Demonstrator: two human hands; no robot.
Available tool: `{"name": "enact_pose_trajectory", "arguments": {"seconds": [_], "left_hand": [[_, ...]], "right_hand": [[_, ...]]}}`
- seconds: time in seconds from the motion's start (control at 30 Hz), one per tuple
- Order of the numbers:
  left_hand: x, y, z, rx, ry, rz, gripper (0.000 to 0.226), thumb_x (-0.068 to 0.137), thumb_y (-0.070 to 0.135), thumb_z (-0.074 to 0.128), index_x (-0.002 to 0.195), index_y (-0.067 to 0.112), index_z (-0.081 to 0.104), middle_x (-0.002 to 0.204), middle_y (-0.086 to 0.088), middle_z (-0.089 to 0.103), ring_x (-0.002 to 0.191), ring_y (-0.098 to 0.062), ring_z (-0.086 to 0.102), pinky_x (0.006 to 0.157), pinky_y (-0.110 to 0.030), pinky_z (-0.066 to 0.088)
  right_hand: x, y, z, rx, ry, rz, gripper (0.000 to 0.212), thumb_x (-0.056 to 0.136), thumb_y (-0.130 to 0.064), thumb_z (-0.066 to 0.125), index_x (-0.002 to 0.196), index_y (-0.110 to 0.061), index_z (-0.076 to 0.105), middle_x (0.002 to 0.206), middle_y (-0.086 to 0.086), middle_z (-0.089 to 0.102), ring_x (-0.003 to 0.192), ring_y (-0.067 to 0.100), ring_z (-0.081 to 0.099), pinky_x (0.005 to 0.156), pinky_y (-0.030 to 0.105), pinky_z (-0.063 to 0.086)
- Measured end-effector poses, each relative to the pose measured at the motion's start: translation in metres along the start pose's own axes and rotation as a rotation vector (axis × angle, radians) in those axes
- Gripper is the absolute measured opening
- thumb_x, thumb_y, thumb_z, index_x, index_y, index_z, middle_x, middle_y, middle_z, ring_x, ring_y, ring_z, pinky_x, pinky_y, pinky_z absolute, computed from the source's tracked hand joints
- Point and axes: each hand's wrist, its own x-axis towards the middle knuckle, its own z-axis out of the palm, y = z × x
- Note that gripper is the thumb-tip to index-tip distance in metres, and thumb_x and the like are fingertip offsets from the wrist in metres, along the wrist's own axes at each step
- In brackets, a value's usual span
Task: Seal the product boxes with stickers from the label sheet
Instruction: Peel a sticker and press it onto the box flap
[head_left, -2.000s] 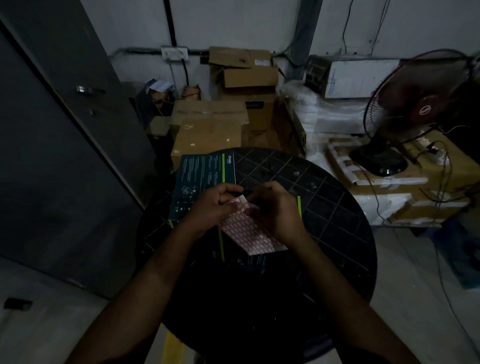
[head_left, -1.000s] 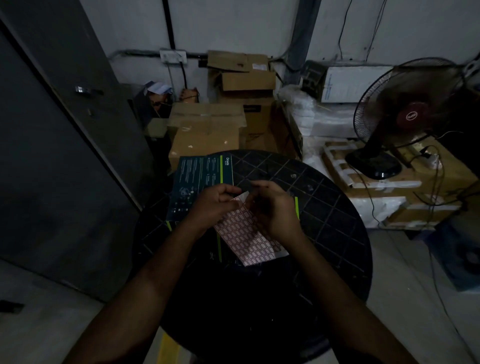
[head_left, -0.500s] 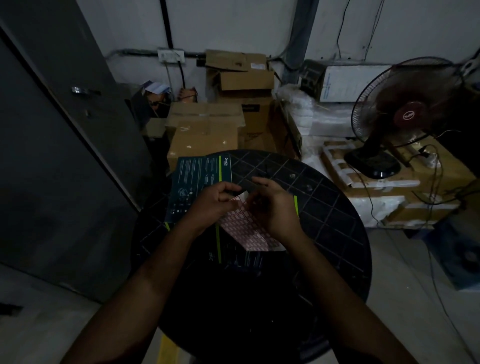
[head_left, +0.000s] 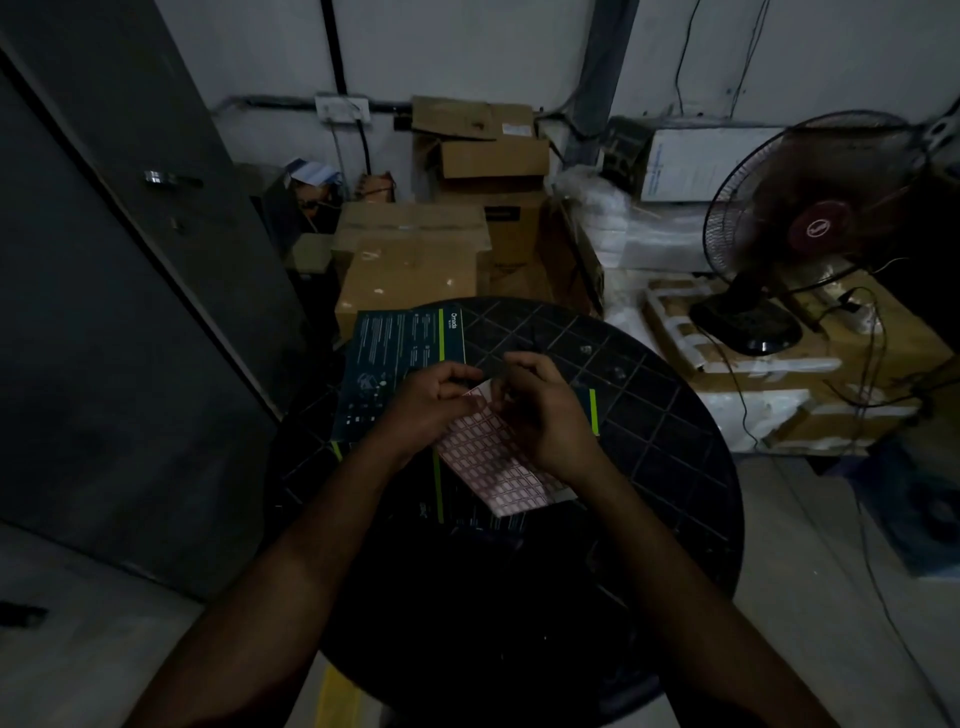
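Note:
A pink-and-white label sheet (head_left: 493, 462) with rows of small stickers is held over a round black table (head_left: 675, 467). My left hand (head_left: 426, 410) grips the sheet's top left edge. My right hand (head_left: 540, 410) pinches at the sheet's top corner, fingertips close to the left hand's. Under the hands lies a dark teal product box (head_left: 400, 364) with green stripes and white print. A second dark box (head_left: 467, 514) lies beneath the sheet, mostly hidden. Whether a sticker is between my right fingertips is too dark to tell.
Stacked cardboard cartons (head_left: 415, 260) stand just beyond the table. At right a pedestal fan (head_left: 810, 234) sits on a taped carton (head_left: 779, 384), with cables trailing. A grey door (head_left: 130, 260) fills the left side. White wrapped bundles (head_left: 639, 244) lie at the back right.
The hands stay together at the sheet's top corner, with only slight finger movement. The view has shifted a little, so the fan sits further left in frame.

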Motion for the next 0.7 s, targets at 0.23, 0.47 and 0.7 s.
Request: {"name": "enact_pose_trajectory", "arguments": {"seconds": [0.23,0.47,0.7], "left_hand": [[0.001,0.000,0.000,0.015,-0.002,0.015,0.037,0.089,0.003,0.068,0.124,0.014,0.060,0.103,-0.008,0.075,0.090,-0.022,0.073,0.077,-0.036,0.058],[0.002,0.000,0.003,-0.041,0.037,0.017,0.026,0.097,0.013,0.056,0.121,0.019,0.065,0.113,0.000,0.071,0.102,-0.016,0.068,0.078,-0.026,0.054],[0.009,-0.012,0.002,0.115,-0.067,0.108,0.042,0.097,0.001,0.045,0.131,0.023,0.057,0.131,0.009,0.064,0.121,-0.002,0.055,0.095,-0.022,0.042]], "right_hand": [[-0.005,0.000,-0.011,0.348,-0.006,0.195,0.013,0.097,-0.007,0.057,0.098,-0.019,0.054,0.094,-0.012,0.060,0.091,0.011,0.059,0.078,0.042,0.050],[-0.016,-0.002,-0.019,0.367,-0.002,0.257,0.050,0.082,-0.005,0.076,0.116,-0.024,0.045,0.104,0.003,0.058,0.068,0.022,0.053,0.066,0.040,0.052],[-0.044,0.013,-0.015,0.096,-0.298,0.103,0.044,0.076,-0.003,0.075,0.103,-0.025,0.047,0.101,-0.007,0.053,0.079,0.017,0.059,0.065,0.032,0.049]]}}
